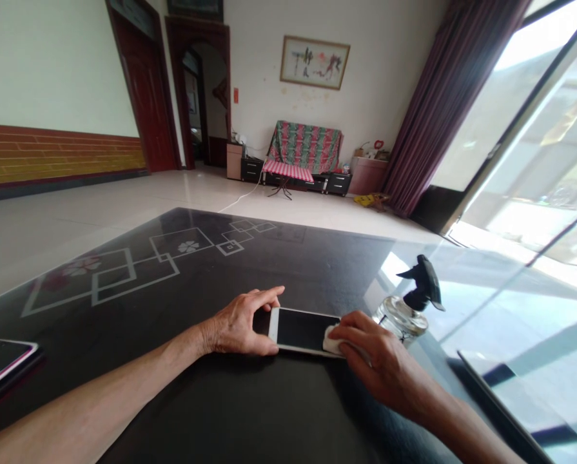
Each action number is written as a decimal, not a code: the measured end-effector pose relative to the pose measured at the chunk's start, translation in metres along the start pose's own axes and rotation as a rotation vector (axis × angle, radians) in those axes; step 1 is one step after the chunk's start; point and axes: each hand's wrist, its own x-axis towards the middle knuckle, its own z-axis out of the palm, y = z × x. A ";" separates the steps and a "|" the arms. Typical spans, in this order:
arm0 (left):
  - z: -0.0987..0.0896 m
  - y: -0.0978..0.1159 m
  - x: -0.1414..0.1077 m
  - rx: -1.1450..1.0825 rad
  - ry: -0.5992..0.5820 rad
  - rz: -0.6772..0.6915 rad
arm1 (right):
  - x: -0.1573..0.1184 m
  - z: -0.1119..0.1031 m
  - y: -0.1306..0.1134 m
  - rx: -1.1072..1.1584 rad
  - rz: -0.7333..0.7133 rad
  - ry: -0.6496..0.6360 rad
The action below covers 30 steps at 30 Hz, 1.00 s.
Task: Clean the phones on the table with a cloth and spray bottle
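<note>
1. Left hand (242,325): thumb and index finger spread across the left end of the phone, gripping it at its two corners.
2. Right hand (378,351): fingers closed on a wadded white cloth (332,341), which touches the right part of the screen.
3. Phone (300,330): lying flat, face up, between the hands on the dark, glossy worktop (196,406); screen black, frame white.
4. Spray bottle (400,317): clear, black-headed, upright just beyond the right hand.
5. Second device (2,362): at the worktop's left, well apart from the phone; partly out of view.
6. Purple curtain (443,109): beside the window, far right.
</note>
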 end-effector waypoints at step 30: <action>-0.006 -0.002 -0.002 0.082 -0.067 0.003 | 0.002 0.005 0.012 -0.093 0.145 0.067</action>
